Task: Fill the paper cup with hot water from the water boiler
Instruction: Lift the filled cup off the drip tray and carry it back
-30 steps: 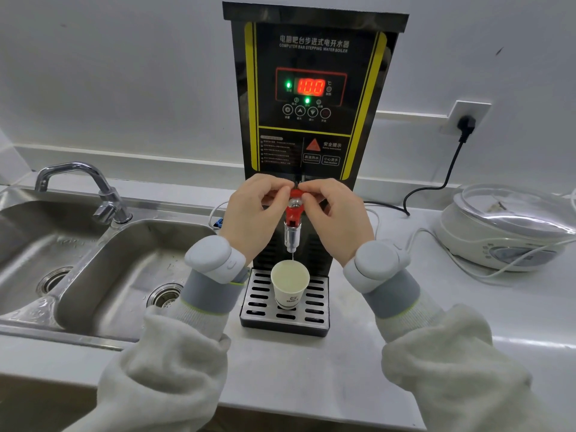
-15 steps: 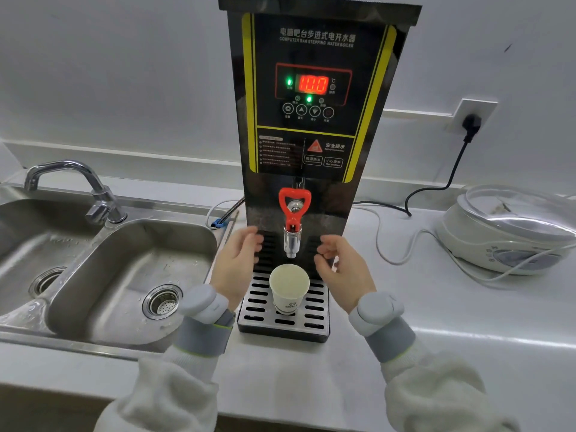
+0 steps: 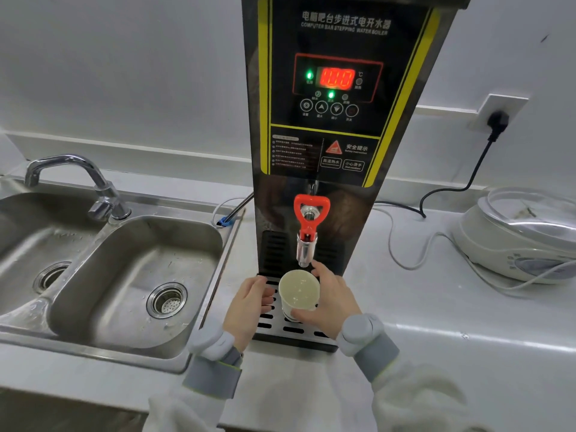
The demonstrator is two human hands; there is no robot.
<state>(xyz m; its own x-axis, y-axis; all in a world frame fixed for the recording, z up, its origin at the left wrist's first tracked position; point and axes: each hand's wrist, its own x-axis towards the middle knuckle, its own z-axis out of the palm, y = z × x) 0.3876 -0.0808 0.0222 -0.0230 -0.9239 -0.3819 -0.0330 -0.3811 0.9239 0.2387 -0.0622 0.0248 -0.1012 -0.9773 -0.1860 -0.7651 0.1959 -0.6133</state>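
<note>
A black and yellow water boiler (image 3: 343, 126) stands on the counter, its display reading 100. Its red tap handle (image 3: 311, 213) points up above a metal spout (image 3: 306, 252). No water runs from the spout. Under it a white paper cup (image 3: 299, 291), holding water, stands on the slotted drip tray (image 3: 293, 330). My right hand (image 3: 330, 302) wraps around the cup's right side, thumb in front and fingers behind. My left hand (image 3: 249, 307) is just left of the cup with fingers curled loosely; whether it touches the cup is unclear.
A steel double sink (image 3: 131, 275) with a faucet (image 3: 78, 182) lies to the left. A white appliance with a clear lid (image 3: 523, 238) sits at the right, its cords (image 3: 405, 244) trailing over the counter. A black plug (image 3: 497, 123) is in the wall socket.
Both hands left the red tap handle and dropped to the cup. The right hand has closed around the cup; the left has come in beside it. The water stream has stopped.
</note>
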